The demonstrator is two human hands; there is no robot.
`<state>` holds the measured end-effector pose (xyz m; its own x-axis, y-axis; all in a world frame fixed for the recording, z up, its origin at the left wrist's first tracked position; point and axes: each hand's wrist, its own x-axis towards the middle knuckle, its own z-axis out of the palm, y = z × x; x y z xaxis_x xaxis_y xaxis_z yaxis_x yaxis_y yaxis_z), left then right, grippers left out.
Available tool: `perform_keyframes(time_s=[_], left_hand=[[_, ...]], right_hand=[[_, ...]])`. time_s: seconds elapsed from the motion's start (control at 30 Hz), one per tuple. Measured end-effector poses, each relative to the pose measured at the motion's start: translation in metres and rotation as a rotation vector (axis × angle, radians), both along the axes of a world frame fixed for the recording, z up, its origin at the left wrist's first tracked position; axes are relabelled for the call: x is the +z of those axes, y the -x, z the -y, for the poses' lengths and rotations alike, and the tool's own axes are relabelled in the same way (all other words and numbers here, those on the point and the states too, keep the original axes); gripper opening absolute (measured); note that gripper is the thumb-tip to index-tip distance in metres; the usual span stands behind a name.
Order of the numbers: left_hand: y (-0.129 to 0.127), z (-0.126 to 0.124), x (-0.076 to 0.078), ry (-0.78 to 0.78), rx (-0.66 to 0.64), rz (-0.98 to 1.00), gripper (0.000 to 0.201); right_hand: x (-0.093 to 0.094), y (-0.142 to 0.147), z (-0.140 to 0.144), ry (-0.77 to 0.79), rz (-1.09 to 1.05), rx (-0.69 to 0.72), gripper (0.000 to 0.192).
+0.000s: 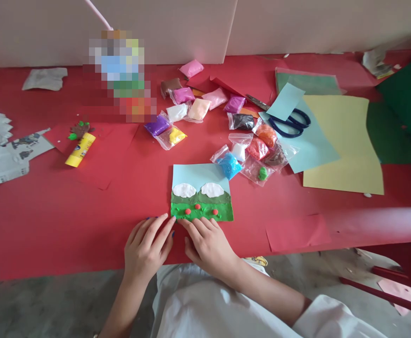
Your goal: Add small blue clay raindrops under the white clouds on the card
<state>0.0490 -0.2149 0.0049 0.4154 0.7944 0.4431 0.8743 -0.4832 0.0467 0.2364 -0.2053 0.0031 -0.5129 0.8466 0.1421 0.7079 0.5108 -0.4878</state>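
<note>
**Both hands at the clay picture's lower edge**

Your clay picture card (201,193) lies flat on the red table (50,220), near its front edge. Your left hand (147,249) and right hand (205,241) rest fingers-spread, gripping nothing, fingertips touching its bottom edge. Clay packets (229,164) and scissors (290,123) lie beyond.

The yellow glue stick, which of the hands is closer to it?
Left. The left hand lies below and right of the yellow glue stick; the right hand sits farther right.

print on glue stick (80,149) and newspaper (4,162), too small to read
</note>
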Motion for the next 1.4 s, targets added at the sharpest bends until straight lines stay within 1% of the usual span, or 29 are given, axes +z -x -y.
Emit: perform_keyframes(time_s=[0.47,0.67,0.77,0.93,1.0,1.2,1.4], left_hand=[[-0.0009,0.0025,0.0000,-0.035,0.000,-0.006,0.056],[-0.0017,0.0009,0.0007,0.030,0.002,-0.064,0.054],[-0.0013,0.0005,0.0008,0.032,-0.006,-0.080,0.056],[0.0007,0.0026,-0.0006,-0.017,0.041,0.007,0.061],[0.0011,0.0033,-0.0011,-0.018,0.044,0.012,0.060],[-0.0006,0.0015,-0.0011,0.049,0.000,-0.043,0.050],[-0.0003,0.0012,-0.0013,0.068,0.015,0.000,0.051]], right_hand=[[0.0002,-0.0011,0.0001,-0.001,-0.016,0.001,0.037],[0.0002,-0.0018,-0.0001,0.016,-0.001,0.014,0.039],[0.0008,-0.0024,-0.0003,0.019,0.000,0.014,0.039],[0.0010,-0.0027,-0.0004,0.017,-0.021,0.010,0.038],[0.0009,-0.0027,-0.0004,0.017,-0.027,0.009,0.038],[0.0003,-0.0022,-0.0003,0.005,-0.019,0.004,0.039],[0.0005,-0.0022,-0.0006,0.014,-0.013,0.005,0.036]])
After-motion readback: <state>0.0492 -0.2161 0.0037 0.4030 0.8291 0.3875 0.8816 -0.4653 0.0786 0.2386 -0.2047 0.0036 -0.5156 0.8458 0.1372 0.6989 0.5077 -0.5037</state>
